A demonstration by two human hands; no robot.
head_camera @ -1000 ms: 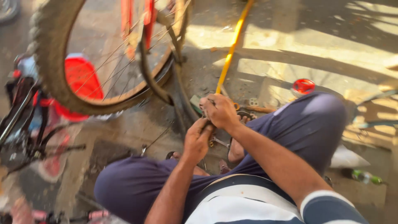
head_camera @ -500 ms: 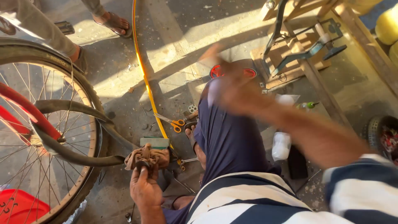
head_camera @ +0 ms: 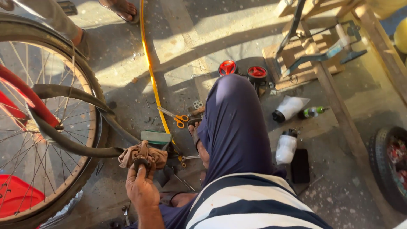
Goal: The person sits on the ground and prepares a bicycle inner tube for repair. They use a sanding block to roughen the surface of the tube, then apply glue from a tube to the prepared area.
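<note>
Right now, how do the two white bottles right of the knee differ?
The upper white bottle lies on its side, cap toward the lower left; the lower white bottle points its dark cap up the frame. The upper one sits beside a small green bottle; the lower one lies next to a flat black slab. Both are white with dark caps, on the ground, and untouched by either hand.

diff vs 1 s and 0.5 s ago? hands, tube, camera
A second ago both hands worked together at the tube. Half a second ago the right arm swung out across the view; now it is out of sight. The left hand keeps the brown rag pressed on the black tube. The wheel and scissors stayed put.
</note>
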